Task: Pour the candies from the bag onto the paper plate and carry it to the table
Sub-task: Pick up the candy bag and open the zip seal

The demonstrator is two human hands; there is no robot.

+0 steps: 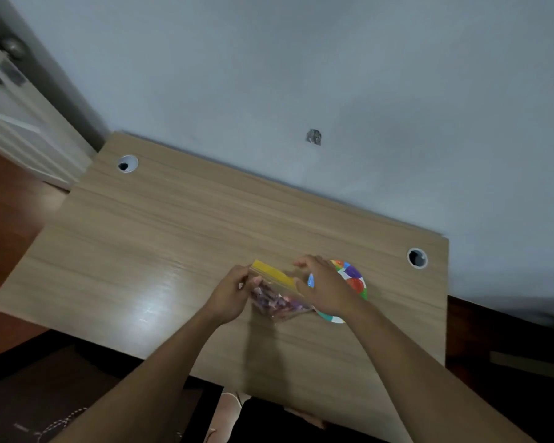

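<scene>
A clear zip bag (277, 300) with a yellow seal strip holds several purple and pink wrapped candies. It is held just above the wooden desk (160, 238). My left hand (232, 294) pinches the bag's left end at the seal. My right hand (325, 287) grips the right end of the yellow strip. A paper plate (355, 282) with coloured balloon prints lies on the desk right of the bag, mostly hidden under my right hand. No candy shows on the visible part of the plate.
The desk stands against a pale wall, with round cable holes at the back left (127, 164) and back right (417, 258). A white door (10, 100) with a knob is at the far left. Dark floor surrounds the desk.
</scene>
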